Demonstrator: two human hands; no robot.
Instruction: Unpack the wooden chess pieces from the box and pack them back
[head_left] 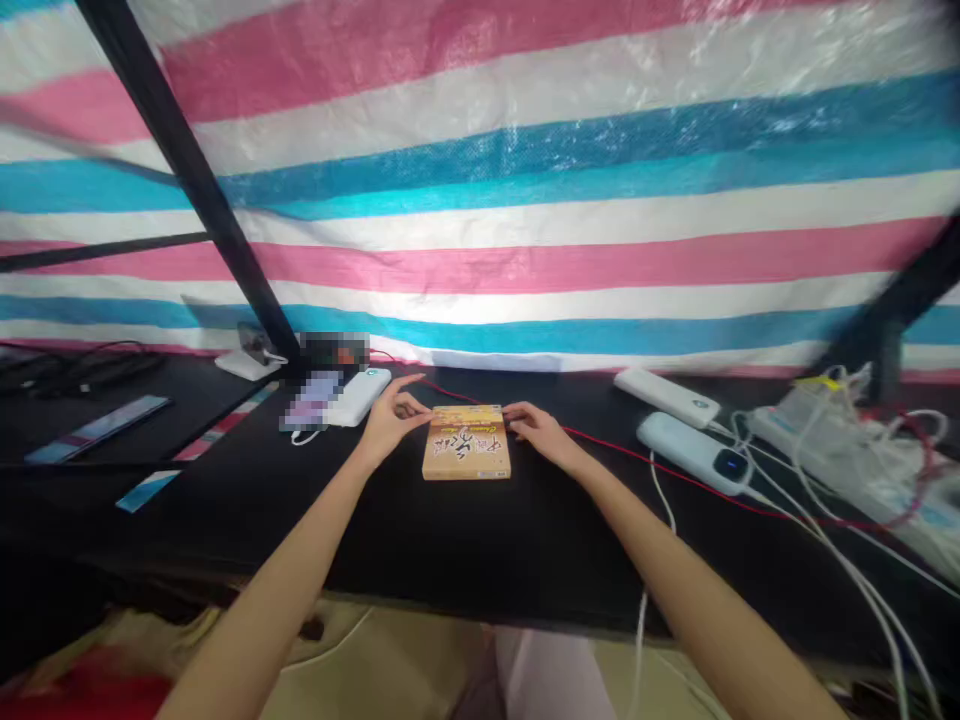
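Note:
A flat yellow-orange box (466, 443) with printed lettering lies on the black table (420, 540), in the middle, near the far edge. My left hand (391, 417) rests at the box's left far corner, its fingers curled onto the edge. At the right far corner is my right hand (535, 429), whose fingers touch the box's side. Both hands grip the box between them while it lies flat on the table.
A white power bank (358, 396) lies left of the box, beside a blurred patch. Two more white power banks (694, 450) with cables lie to the right, and a red wire (637, 462) runs behind the box. A striped tarp (525, 180) closes the back.

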